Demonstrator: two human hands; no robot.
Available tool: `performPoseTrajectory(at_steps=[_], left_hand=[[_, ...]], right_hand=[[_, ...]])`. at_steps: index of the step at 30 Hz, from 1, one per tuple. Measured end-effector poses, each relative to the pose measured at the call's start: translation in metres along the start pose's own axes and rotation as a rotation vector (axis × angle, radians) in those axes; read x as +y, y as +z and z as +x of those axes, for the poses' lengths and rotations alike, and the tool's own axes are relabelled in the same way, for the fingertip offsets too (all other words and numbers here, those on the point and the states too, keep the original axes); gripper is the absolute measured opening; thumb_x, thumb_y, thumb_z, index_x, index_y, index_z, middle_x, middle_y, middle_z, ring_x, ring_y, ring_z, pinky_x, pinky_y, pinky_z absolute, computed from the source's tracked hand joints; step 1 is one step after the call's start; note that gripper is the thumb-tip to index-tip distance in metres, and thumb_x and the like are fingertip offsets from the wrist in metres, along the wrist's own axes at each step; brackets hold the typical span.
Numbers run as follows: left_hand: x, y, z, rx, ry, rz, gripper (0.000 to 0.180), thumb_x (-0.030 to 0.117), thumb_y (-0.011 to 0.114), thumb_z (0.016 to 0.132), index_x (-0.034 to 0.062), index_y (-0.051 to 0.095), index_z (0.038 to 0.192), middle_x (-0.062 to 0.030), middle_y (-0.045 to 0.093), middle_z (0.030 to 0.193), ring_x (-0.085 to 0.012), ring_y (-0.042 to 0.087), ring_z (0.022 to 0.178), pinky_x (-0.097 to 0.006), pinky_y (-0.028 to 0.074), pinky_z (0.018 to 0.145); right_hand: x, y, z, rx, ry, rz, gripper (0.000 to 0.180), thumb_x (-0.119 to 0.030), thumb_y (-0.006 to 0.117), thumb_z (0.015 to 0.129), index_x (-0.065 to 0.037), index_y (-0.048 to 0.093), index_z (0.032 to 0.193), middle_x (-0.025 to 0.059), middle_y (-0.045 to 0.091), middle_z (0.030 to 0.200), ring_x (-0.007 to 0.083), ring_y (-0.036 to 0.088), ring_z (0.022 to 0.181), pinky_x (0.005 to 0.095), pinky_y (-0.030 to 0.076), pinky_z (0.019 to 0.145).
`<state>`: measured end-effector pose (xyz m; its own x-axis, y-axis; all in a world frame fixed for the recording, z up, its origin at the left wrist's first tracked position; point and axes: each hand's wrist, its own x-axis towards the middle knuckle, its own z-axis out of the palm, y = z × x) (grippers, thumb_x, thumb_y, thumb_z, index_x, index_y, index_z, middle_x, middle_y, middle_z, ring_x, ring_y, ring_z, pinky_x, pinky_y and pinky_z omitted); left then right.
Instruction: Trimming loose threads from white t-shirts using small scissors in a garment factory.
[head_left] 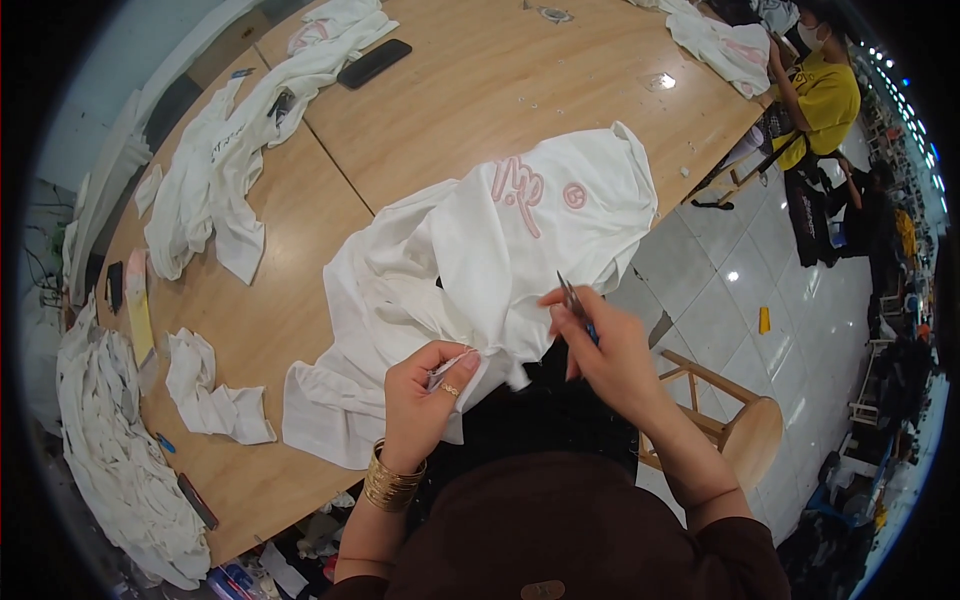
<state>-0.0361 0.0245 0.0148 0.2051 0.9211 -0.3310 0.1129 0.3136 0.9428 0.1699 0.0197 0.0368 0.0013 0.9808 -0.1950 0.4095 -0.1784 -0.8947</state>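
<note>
A white garment (470, 235) with pink lettering and a small round pink emblem lies rumpled over the table's near edge. My left hand (432, 385), with a ring and a wide gold bracelet at the wrist, is closed on a gathered edge of it. Thread snips (570, 298) with dark pointed blades and a blue part are in my right hand (608, 345), whose fingers wrap round them. The blades point up and away over the garment, to the right of my left hand. Part of the garment hangs toward my lap.
More white garments (215, 165) lie at the far left, near a black phone (375, 64). A heap of white cloth (125, 450) and a small white piece (212, 385) are at the left. A wooden stool (750, 440) stands right of me; a person in yellow (828, 100) sits at the far right.
</note>
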Motion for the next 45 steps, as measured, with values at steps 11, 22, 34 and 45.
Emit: performPoseTrajectory(at_steps=[11, 22, 34, 45], left_hand=[[0.005, 0.008, -0.007, 0.048, 0.108, 0.058, 0.012, 0.009, 0.062, 0.084, -0.0028, 0.062, 0.086, 0.0046, 0.057, 0.071, -0.0004, 0.043, 0.063, -0.016, 0.035, 0.054], [0.006, 0.011, -0.01, 0.048, 0.171, 0.156, 0.012, 0.008, 0.063, 0.083, -0.0032, 0.063, 0.088, 0.0018, 0.06, 0.072, -0.0012, 0.046, 0.064, -0.017, 0.039, 0.056], [-0.003, 0.016, -0.009, 0.083, 0.32, 0.299, 0.013, 0.007, 0.063, 0.082, -0.0006, 0.064, 0.092, -0.0085, 0.065, 0.075, -0.009, 0.058, 0.062, -0.022, 0.045, 0.057], [-0.01, 0.019, -0.013, 0.123, 0.29, 0.24, 0.014, 0.012, 0.063, 0.084, -0.0004, 0.064, 0.091, -0.0054, 0.062, 0.067, -0.0062, 0.05, 0.056, -0.021, 0.041, 0.052]], right_hand=[[-0.016, 0.018, -0.028, -0.451, 0.142, 0.092, 0.025, -0.024, 0.043, 0.095, 0.0, 0.044, 0.086, 0.0092, 0.054, 0.053, 0.0198, 0.057, 0.043, 0.0311, 0.043, 0.043], [-0.018, 0.018, -0.024, -0.457, 0.18, 0.084, 0.026, -0.023, 0.042, 0.096, 0.0, 0.043, 0.084, 0.0099, 0.052, 0.051, 0.0209, 0.056, 0.041, 0.0328, 0.042, 0.041], [0.005, 0.032, -0.03, -0.18, -0.257, -0.344, 0.018, -0.019, 0.048, 0.091, -0.002, 0.044, 0.084, 0.0156, 0.05, 0.049, 0.0361, 0.052, 0.046, 0.0444, 0.041, 0.044], [0.001, 0.029, -0.029, -0.225, -0.206, -0.23, 0.021, -0.019, 0.048, 0.091, -0.001, 0.046, 0.082, 0.016, 0.052, 0.052, 0.0335, 0.054, 0.045, 0.0418, 0.041, 0.043]])
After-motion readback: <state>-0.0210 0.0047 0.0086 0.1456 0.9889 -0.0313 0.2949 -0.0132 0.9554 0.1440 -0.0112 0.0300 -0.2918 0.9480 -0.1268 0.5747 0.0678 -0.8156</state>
